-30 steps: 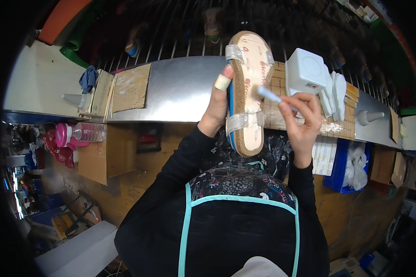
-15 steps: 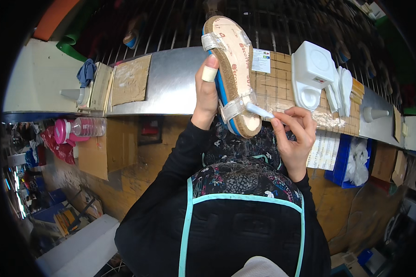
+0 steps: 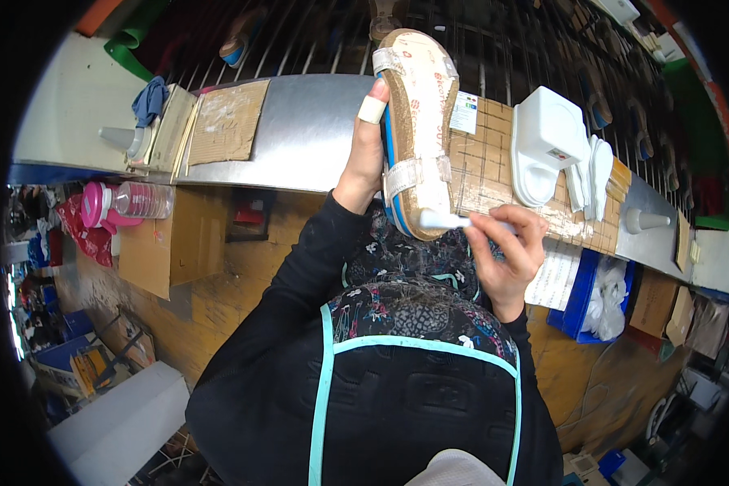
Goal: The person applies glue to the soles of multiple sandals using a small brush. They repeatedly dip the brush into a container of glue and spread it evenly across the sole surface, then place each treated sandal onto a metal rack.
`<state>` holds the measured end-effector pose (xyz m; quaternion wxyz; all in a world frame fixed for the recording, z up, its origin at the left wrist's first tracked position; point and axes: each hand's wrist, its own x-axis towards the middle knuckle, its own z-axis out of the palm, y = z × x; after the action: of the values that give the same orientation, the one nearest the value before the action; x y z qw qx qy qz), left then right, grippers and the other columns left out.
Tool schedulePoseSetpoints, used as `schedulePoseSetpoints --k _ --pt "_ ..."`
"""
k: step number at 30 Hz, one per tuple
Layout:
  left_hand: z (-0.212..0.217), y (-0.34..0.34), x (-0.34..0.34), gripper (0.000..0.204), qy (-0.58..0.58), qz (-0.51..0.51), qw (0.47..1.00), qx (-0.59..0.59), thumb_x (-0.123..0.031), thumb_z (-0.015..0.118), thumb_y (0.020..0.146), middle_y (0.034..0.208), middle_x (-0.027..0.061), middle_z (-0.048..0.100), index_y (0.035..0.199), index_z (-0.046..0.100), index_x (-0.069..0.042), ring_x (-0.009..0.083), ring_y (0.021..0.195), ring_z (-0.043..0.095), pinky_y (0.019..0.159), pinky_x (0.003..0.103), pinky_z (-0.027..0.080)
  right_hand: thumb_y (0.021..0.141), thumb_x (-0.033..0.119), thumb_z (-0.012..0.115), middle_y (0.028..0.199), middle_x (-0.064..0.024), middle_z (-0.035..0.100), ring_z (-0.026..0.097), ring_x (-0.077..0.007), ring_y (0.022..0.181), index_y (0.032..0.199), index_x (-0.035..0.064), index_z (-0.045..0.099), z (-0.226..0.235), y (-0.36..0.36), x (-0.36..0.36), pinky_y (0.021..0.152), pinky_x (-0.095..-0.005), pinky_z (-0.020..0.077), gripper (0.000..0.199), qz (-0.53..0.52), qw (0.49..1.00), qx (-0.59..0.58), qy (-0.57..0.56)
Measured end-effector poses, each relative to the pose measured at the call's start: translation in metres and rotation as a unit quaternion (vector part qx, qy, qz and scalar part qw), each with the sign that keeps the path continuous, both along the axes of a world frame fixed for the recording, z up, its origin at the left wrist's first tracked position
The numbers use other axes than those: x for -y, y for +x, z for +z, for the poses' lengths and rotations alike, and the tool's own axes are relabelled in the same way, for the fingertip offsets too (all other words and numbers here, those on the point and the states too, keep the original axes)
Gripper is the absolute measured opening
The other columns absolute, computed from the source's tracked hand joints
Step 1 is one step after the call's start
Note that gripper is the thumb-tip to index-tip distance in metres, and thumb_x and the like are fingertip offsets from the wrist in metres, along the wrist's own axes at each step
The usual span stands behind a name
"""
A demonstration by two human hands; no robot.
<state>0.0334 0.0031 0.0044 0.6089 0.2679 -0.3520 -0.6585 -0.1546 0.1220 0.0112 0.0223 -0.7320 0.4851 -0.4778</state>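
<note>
Found the sandal sole (image 3: pixel 421 97) raised in front of the body, across the view of the near edge of the metal desk (image 3: pixel 300 130). Gripped by the left hand (image 3: pixel 363 158) along its blue left edge; saw only the taped thumb there, with the other fingers hidden behind the sole. Noted cork-brown sides, a pale face with red print, and clear straps (image 3: pixel 415 172) toward either end.

Pinched a small white applicator (image 3: pixel 445 220) between thumb and fingertips of the right hand (image 3: pixel 510 259). Held its head over the lower, narrower end of the sole; could not tell whether in contact.

Logged on the desk, right of the sole: a brown gridded board (image 3: pixel 482 162), with a printed card (image 3: pixel 464 112) at its far side and a white container (image 3: pixel 549 121) on top. Listed white flat pieces (image 3: pixel 600 174) just beside the container, then a pale cone (image 3: pixel 646 220) farther right. Marked at left a flat cardboard piece (image 3: pixel 231 121) and a blue cloth (image 3: pixel 149 101). Spotted lower down a blue bin (image 3: pixel 575 298) on the right, a pink jug (image 3: pixel 97 206) beside a clear bottle (image 3: pixel 144 200) on the left. Wore a floral apron (image 3: pixel 417 312) with mint trim.
</note>
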Motion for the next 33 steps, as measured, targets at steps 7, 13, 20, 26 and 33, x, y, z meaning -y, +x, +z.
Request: schedulePoseSetpoints --k 7,13,20,26,33 --pt "0.005 -0.008 0.002 0.07 0.0 -0.042 0.999 0.004 -0.061 0.045 0.095 0.119 0.015 0.065 0.133 0.051 -0.002 0.0179 0.102 0.068 0.086 0.03 0.058 0.068 0.009 0.085 0.097 -0.0049 0.063 0.059 -0.0182 0.085 0.092 0.0094 0.078 -0.001 -0.008 0.004 0.082 -0.0312 0.0388 0.025 0.032 0.988 0.146 0.05" --pt "0.001 -0.011 0.007 0.07 0.017 -0.062 0.998 -0.004 -0.06 0.047 0.095 0.116 0.0152 0.066 0.132 0.052 0.0 0.017 0.099 0.069 0.083 0.029 0.06 0.066 0.012 0.086 0.097 -0.0028 0.062 0.057 -0.0153 0.084 0.095 0.0149 0.078 0.003 -0.009 -0.011 0.084 -0.0338 0.0315 0.03 0.006 0.998 -0.034 -0.055" --pt "-0.006 -0.02 0.006 0.07 0.043 -0.097 0.994 0.008 -0.059 0.05 0.094 0.116 0.0162 0.066 0.132 0.053 0.0 0.0149 0.095 0.071 0.077 0.025 0.06 0.067 0.014 0.086 0.098 -0.0031 0.063 0.057 -0.0154 0.086 0.096 0.0148 0.077 0.008 -0.003 -0.001 0.081 -0.0334 0.0314 0.03 0.002 0.999 0.024 -0.038" --pt "-0.009 -0.02 0.005 0.073 0.059 -0.138 0.989 -0.008 -0.06 0.054 0.092 0.117 0.0168 0.065 0.131 0.054 0.001 0.0147 0.095 0.071 0.077 0.024 0.06 0.066 0.014 0.087 0.098 -0.0021 0.064 0.057 -0.0131 0.082 0.094 0.0153 0.078 0.025 -0.009 -0.006 0.081 -0.0329 0.0313 0.03 0.1 0.993 -0.055 0.007" --pt "-0.017 -0.026 0.003 0.077 0.104 -0.184 0.977 -0.036 -0.062 0.055 0.09 0.119 0.0168 0.064 0.133 0.053 0.002 0.0137 0.095 0.07 0.075 0.023 0.06 0.066 0.014 0.087 0.098 -0.002 0.065 0.057 -0.0136 0.081 0.093 0.0158 0.078 0.013 -0.004 0.002 0.081 -0.0327 0.0305 0.029 0.027 0.998 -0.038 -0.04"
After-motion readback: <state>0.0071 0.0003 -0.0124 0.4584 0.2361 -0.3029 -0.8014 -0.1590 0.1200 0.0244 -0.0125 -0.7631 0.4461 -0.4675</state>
